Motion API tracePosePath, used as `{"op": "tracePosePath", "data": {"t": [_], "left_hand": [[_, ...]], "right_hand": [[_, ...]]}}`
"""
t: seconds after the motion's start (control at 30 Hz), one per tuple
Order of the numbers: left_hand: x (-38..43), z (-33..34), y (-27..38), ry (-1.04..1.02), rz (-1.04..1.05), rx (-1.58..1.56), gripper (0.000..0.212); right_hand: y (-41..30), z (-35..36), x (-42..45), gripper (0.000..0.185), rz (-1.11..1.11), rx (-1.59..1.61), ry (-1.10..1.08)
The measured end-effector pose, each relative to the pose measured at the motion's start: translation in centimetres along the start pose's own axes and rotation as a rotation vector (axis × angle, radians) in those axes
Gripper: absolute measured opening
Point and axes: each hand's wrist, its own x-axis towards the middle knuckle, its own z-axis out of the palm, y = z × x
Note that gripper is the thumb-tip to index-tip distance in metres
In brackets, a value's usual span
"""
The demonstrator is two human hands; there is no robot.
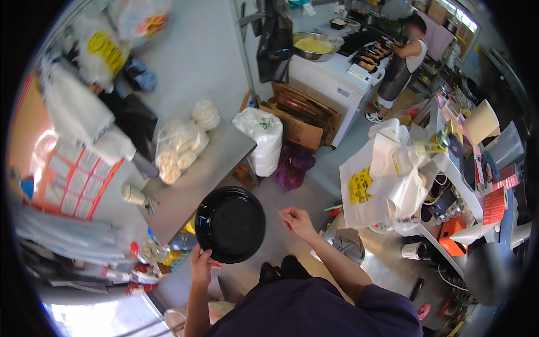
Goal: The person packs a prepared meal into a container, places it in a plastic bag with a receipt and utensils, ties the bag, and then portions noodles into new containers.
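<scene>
My left hand [202,265] grips the near rim of a round black plastic bowl [230,225], its thumb over the edge. The bowl's inside faces up at me and holds nothing visible. To its right, my right hand [298,222] hovers apart from it, fingers loosely bent, with nothing seen in them. Left of and beyond the bowl stands a grey metal table [202,181]. On it rest a clear plastic bag of pale round dough-like pieces [177,147] and a smaller similar bag [205,114].
A white sack [263,141] and a purple mesh bag [294,166] stand beyond the bowl, near flattened cardboard [299,122]. White plastic bags [387,172] hang off the cluttered shelf at right. A person in an apron [398,67] works at a white chest freezer [328,80].
</scene>
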Motion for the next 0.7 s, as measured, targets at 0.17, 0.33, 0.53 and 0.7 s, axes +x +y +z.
{"op": "tracePosePath", "data": {"t": [0.17,0.33,0.53,0.7], "left_hand": [[12.0,2.5,5.5,-0.025,0.025,-0.047,0.031],[20.0,6.7,12.7,0.007,0.092,-0.053,0.035],[36.8,17.3,17.3,-0.134,0.061,-0.032,0.035],[47.4,26.7,21.1,-0.223,0.050,-0.074,0.037]], "right_hand": [[2.4,-0.5,16.9,0.015,0.039,0.097,0.099],[-5.0,0.7,31.8,0.014,0.101,0.128,0.142],[-7.4,-16.7,48.7,0.012,-0.170,-0.229,0.518],[-14.7,-31.1,52.8,0.014,-0.165,-0.513,0.793]]}}
